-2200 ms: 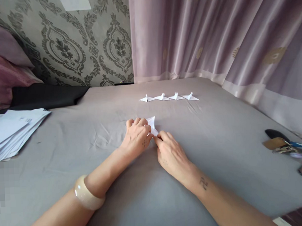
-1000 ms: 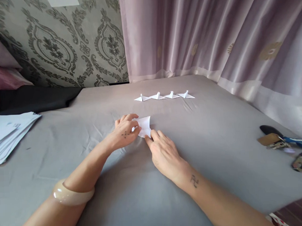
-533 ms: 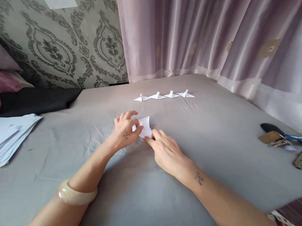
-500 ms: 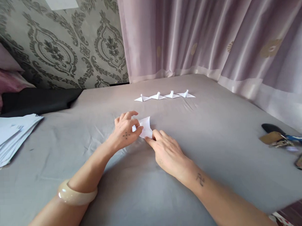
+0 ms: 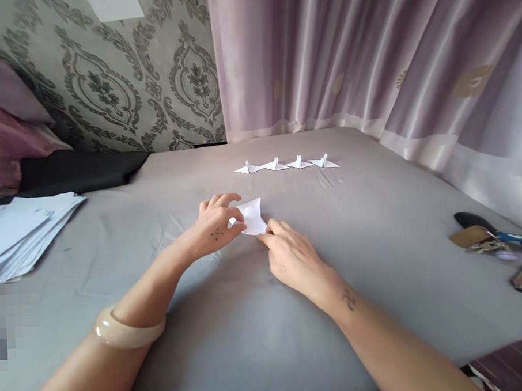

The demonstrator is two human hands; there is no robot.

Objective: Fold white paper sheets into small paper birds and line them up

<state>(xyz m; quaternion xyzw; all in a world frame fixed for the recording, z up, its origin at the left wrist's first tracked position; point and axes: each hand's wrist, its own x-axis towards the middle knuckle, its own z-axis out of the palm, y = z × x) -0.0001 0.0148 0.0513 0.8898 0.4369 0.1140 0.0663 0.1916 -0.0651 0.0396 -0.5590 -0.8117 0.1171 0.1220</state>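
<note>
A small white sheet of paper, slightly curved, is held between my two hands above the grey cloth. My left hand pinches its left side between thumb and index finger, the other fingers raised and bent. At the lower right corner, my right hand grips the paper between thumb and curled fingers. Beyond the hands stands a row of several folded white paper birds, their flat wings touching or overlapping. The part of the paper behind my left fingers is hidden.
A stack of white papers lies at the left, with a black cloth or bag behind it. At the right are keys with a brown tag and blue strap. A patterned wall and a mauve curtain border the grey surface.
The paper's right part has lifted and curves more, its lower right corner now pinched by my right hand. The whole view has shifted slightly; the paper birds stay in their row.
</note>
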